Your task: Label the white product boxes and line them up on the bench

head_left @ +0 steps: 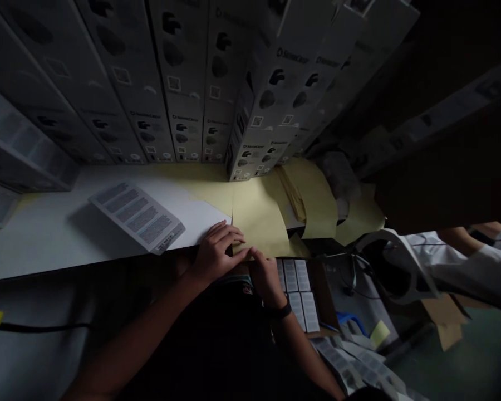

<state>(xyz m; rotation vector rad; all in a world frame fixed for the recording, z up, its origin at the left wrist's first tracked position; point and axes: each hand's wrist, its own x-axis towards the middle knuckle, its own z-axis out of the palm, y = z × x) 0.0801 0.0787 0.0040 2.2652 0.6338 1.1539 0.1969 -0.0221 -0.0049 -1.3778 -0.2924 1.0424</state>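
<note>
My left hand (217, 249) rests at the front edge of the white table, its fingers stretched out over the corner of a yellow paper sheet (261, 220). Its thumb reaches right and meets the fingertips of my right hand (266, 276). Those fingers are curled in at the sheet's front edge; whatever is between them, if anything, is hidden. A dark band circles my right wrist. Left of my hands, a printed white carton (138, 218) lies at an angle on the white tabletop (83, 245).
Tall stacks of printed boxes (183, 100) line the back. More yellow paper (321, 200) curls to the right. Below, an open cardboard box (323, 295) holds several small cartons (304, 303). A white curved frame (413, 267) and another person's sleeve (463, 267) are at the right.
</note>
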